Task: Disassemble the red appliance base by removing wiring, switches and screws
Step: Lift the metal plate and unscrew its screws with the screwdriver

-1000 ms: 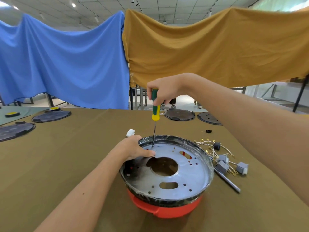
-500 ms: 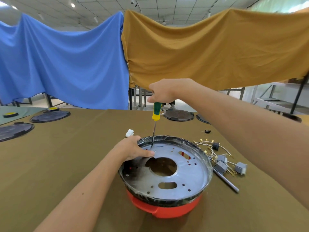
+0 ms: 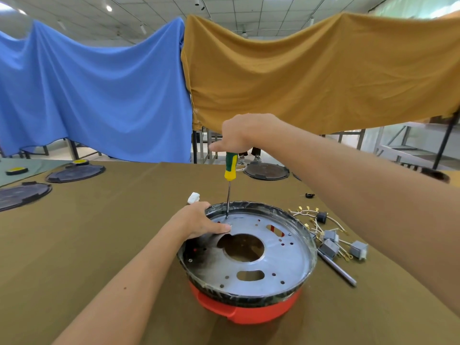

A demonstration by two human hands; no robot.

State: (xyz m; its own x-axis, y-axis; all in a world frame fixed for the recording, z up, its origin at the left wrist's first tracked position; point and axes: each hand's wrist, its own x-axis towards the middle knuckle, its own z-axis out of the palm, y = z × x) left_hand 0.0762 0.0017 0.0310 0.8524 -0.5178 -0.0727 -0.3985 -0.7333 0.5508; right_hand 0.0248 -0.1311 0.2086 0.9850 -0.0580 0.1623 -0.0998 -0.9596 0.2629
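The red appliance base (image 3: 249, 310) sits upside-down near the table's front, topped by a round metal plate (image 3: 278, 260) with a large centre hole. My right hand (image 3: 239, 133) grips the top of a green and yellow screwdriver (image 3: 230, 166), held upright with its tip on the plate's far edge. My left hand (image 3: 196, 221) rests on the plate's left rim, thumb laid flat on the metal beside a small screw (image 3: 229, 224). A pile of removed wires and grey switches (image 3: 331, 240) lies to the right of the base.
A metal rod (image 3: 336, 267) lies beside the switches. A small white part (image 3: 193, 197) sits behind the base, and a small black part (image 3: 310, 194) at the far right. Dark round covers (image 3: 74, 173) (image 3: 266, 170) lie at the table's back and left. Blue and mustard cloths hang behind.
My right hand has shifted on the handle, now holding only its top end. The screwdriver tip stays at the same spot on the plate. My left hand has not moved.
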